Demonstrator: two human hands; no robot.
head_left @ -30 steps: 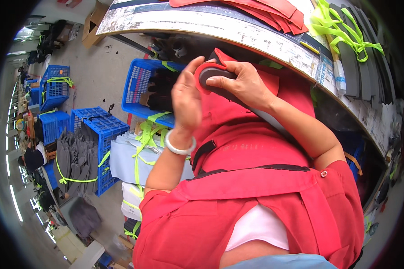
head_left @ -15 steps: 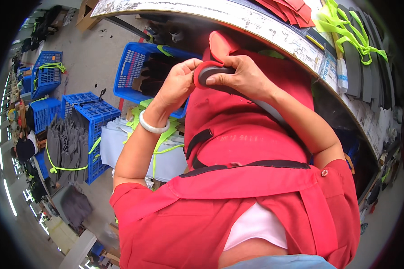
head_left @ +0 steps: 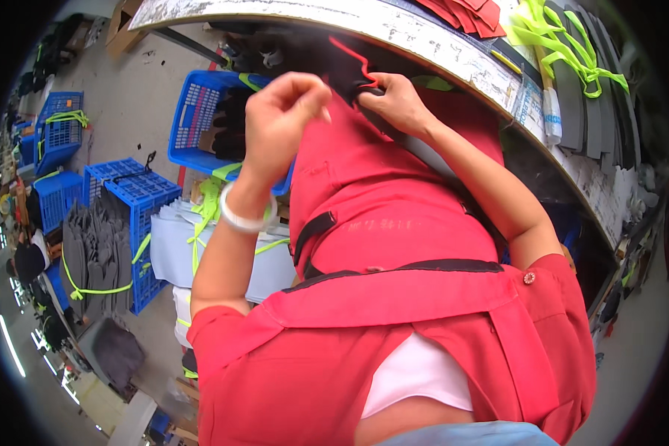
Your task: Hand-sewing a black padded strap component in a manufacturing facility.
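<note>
My right hand (head_left: 395, 105) grips a red-and-black fabric piece (head_left: 349, 78) over my lap, close to the table's underside. Its black face shows, with a wavy red edge along the right side. A grey strip (head_left: 427, 156) lies beneath my right forearm; where it leads is hidden. My left hand (head_left: 281, 119) is raised apart from the piece, fingers curled in toward the thumb and slightly blurred. Whether anything small sits between those fingertips cannot be made out. A white bangle (head_left: 245, 217) circles my left wrist.
A worn white table (head_left: 334, 13) spans the top, bearing red pieces (head_left: 464, 18), a yellow pen (head_left: 505, 61) and grey strips tied with neon-yellow bands (head_left: 583, 70). Left of me stand a blue crate (head_left: 189, 141) of dark items, another blue crate (head_left: 137, 186), tied grey bundles (head_left: 97, 241) and pale sheets (head_left: 175, 249).
My left hand has let go of the piece and moved left and up toward me. The piece has turned from its red curled side to its black face, still in my right hand.
</note>
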